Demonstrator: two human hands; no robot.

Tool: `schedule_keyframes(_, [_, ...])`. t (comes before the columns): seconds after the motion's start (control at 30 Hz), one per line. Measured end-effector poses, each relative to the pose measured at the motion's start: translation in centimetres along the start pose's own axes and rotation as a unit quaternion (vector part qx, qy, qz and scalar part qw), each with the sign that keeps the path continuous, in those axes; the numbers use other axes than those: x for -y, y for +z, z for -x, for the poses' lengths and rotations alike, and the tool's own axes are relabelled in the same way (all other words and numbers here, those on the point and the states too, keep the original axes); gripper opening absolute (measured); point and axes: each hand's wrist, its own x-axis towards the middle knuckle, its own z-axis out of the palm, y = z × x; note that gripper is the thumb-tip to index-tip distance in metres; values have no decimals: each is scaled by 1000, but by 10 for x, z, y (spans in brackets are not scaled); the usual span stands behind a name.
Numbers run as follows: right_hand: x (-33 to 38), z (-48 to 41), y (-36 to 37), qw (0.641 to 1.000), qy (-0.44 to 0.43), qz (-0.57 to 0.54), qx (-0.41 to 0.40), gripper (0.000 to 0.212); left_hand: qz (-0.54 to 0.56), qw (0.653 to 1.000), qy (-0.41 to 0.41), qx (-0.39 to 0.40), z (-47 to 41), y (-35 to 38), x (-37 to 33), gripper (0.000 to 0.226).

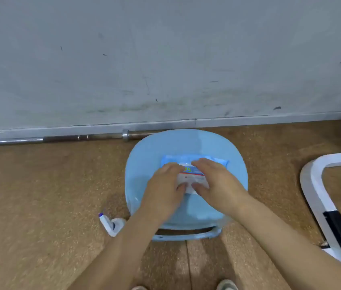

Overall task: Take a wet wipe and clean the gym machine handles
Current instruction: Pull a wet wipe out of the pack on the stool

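**Wet wipe pack held down on the stool, ready to be opened**

Wet wipe pack [211,162] lies flat on the seat of a pale blue stool [186,141], a little far of the seat's middle, with its long side running left to right. The stool serves as a raised stand, so the pack sits within easy reach instead of down on the floor [39,185].

Both hands are on the pack. The left hand [165,185] covers its left part and the right hand [220,183] its right part. On each, the bent fingers reach over the top while the thumb comes in at the near edge, so each grip seems closed on the pack rather than idle. The thumbs meet at the white label flap [192,181], which suggests one hand steadies the pack while the other works the flap open. Whether the flap is lifted yet is too blurred to tell, and no wipe is out.

A spray bottle [111,223] lies on the floor just left of the stool's near edge. A barbell [65,139] rests along the foot of the wall [165,59]. At the right, well apart from the stool, stands a white frame [316,185], probably part of the gym machine; its handles are not in view.
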Motion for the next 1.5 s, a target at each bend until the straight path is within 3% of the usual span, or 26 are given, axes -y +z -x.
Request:
schedule_keyframes(0.13, [-21, -30, 7, 979, -77, 186, 29, 51, -59, 997, 47, 33, -41, 12, 23, 63])
schedule_keyframes(0.27, [-17, -41, 2, 909, -195, 365, 47, 53, -145, 982, 63, 102, -60, 1, 20, 68])
schedule_keyframes(0.33, [-23, -41, 4, 911, -223, 348, 13, 52, -182, 975, 79, 103, -65, -4, 19, 64])
schedule_keyframes(0.47, [-51, -54, 9, 978, -177, 67, -90, 29, -174, 974, 117, 83, -63, -4, 21, 42])
schedule_keyframes(0.53, [-58, -65, 15, 976, -118, -100, -155, 14, -145, 982, 104, 67, -62, -2, 22, 46])
schedule_keyframes(0.57, [-57, -68, 20, 968, -95, -117, -201, 28, -140, 984, 95, 60, -61, -1, 22, 53])
schedule_keyframes(0.63, [-54, -71, 30, 957, -72, 8, -280, 49, -143, 985, 90, 36, -57, 1, 24, 98])
schedule_keyframes(0.67, [-49, -68, 34, 945, -70, 81, -308, 51, -160, 982, 101, 20, -54, 4, 25, 107])
schedule_keyframes(0.77, [-50, -56, 34, 912, -136, 157, -355, 39, -214, 958, 185, -46, -44, 19, 27, 69])
schedule_keyframes(0.83, [-56, -48, 29, 939, -178, 98, -278, 17, -204, 956, 200, -60, -41, 28, 30, 51])
schedule_keyframes(0.9, [-60, -40, 23, 974, -185, 5, -134, 1, -135, 968, 198, -69, -44, 35, 32, 39])
schedule_keyframes(1.0, [-62, -35, 14, 985, -158, -47, -53, 8, -25, 976, 189, -103, -47, 38, 35, 11])
schedule_keyframes(1.07, [-59, -37, 11, 988, -145, -20, -50, 11, 17, 981, 153, -122, -50, 37, 37, 8])
schedule_keyframes(1.23, [-42, -39, 12, 965, -168, 192, -59, 26, 53, 980, 138, -136, -52, 35, 39, 12])
schedule_keyframes(1.4, [-42, -39, 13, 964, -197, 170, -50, 28, 100, 977, 142, -125, -51, 35, 40, 18])
schedule_keyframes(1.5, [-41, -35, 17, 947, -202, 238, -78, 23, 115, 975, 134, -135, -51, 35, 39, 25])
